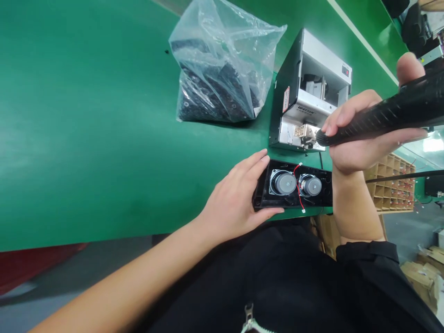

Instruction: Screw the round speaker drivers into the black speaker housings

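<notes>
My left hand [234, 199] grips the left end of a black speaker housing [263, 199], thumb along the near side and fingers over the far side. Two round grey-backed speakers [285, 183] sit in the housing, and a red wire [298, 187] with white plugs lies between them. My right hand [360, 134] is closed around a black electric screwdriver [391, 111], held tilted above the table. Its nose end is at the front of a silver and black screw feeder [289, 99]; whether the two touch is hard to tell.
Behind the housing, a clear plastic bag [225, 69] of black parts rests on the green table [86, 115], left of the feeder. A divided cardboard box [391, 185] with small wired pieces stands at the right. A black cable [405, 176] runs beside my right forearm.
</notes>
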{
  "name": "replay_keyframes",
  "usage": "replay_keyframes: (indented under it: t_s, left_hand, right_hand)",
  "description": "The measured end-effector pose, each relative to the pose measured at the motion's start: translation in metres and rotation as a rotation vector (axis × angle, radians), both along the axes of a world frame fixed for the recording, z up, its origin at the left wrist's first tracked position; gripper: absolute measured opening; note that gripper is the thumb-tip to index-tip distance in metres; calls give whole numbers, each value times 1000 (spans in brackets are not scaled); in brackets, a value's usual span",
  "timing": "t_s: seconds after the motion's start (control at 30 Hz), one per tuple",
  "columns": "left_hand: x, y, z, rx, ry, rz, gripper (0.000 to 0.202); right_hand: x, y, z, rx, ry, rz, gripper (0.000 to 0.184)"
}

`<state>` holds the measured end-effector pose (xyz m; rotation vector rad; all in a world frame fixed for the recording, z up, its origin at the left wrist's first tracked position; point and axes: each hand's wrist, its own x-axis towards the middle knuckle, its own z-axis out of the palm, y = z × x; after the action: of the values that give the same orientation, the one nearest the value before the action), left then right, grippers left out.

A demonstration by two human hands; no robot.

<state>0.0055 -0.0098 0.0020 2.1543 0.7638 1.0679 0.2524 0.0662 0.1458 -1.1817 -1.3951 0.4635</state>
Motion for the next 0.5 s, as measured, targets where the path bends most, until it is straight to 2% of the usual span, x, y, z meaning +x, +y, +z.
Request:
replay_keyframes:
  t_s: [0.07, 0.13, 0.2, 0.27, 0.4, 0.5]
  left_hand:
    - [0, 0, 0, 7, 3, 5, 112]
    - [0, 1, -1, 7, 8, 8, 113]
    - [1, 1, -1, 5, 11, 6, 115]
    - [1, 1, -1, 5, 10, 3, 118]
    - [2, 0, -1, 3, 0, 7, 116]
    - [3, 0, -2, -3, -7, -2, 119]
  right_hand:
    - [-7, -5, 10, 139, 39, -20, 94]
    - [-15, -7, 16, 172, 32, -37, 98]
    - [-20, -4, 13, 223, 31, -84, 102]
    - [-22, 0, 5, 266, 66, -92, 90]
    - [-20, 1, -12, 250, 155, -48, 66]
    - [-20, -13, -3, 406, 233, 0, 67]
